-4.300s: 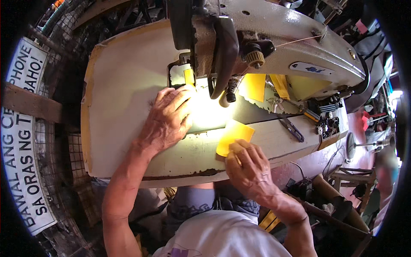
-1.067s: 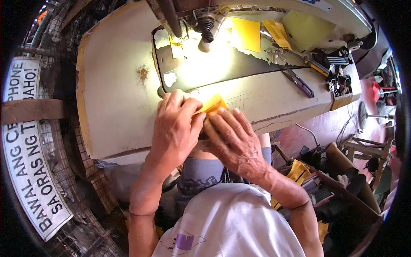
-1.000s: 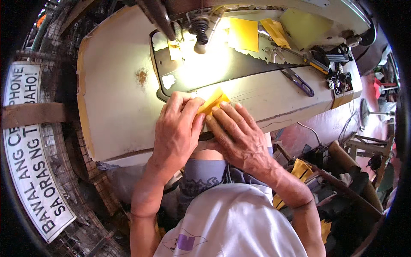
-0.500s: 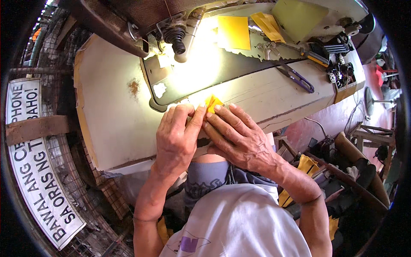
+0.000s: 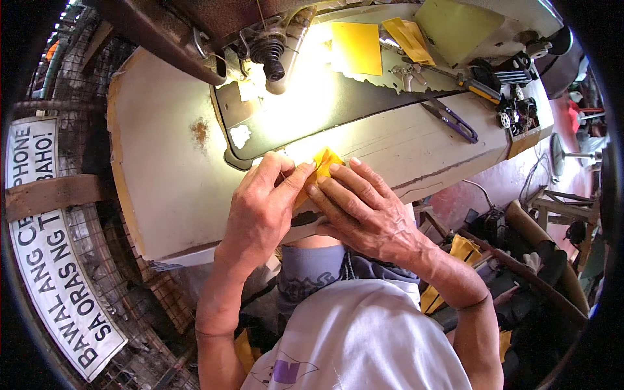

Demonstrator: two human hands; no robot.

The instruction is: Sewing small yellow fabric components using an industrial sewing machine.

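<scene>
A small folded yellow piece of cloth or sheet material (image 5: 328, 158) lies at the near edge of the sewing machine's table, between my two hands. My left hand (image 5: 263, 198) pinches its left side between thumb and curled forefinger. From the right, my right hand (image 5: 370, 211) presses on the piece with its fingertips, holding it against the table; the thumb is lower, near the table edge. Part of the piece is covered by my fingers. Past my hands is the dark sewing machine bed (image 5: 273, 133), under a bright lamp glare.
The sewing machine head (image 5: 266, 52) overhangs the far left. Thread snips (image 5: 452, 120), a yellow-handled screwdriver (image 5: 478, 88) and a small parts tray (image 5: 523, 117) sit on the right. Yellow sheets (image 5: 356, 49) lie at the back. Wire mesh with a sign (image 5: 62, 260) stands left.
The yellow piece shows more of itself, its folds looser and spread between my hands. My left hand has shifted slightly left; the right hand has barely moved.
</scene>
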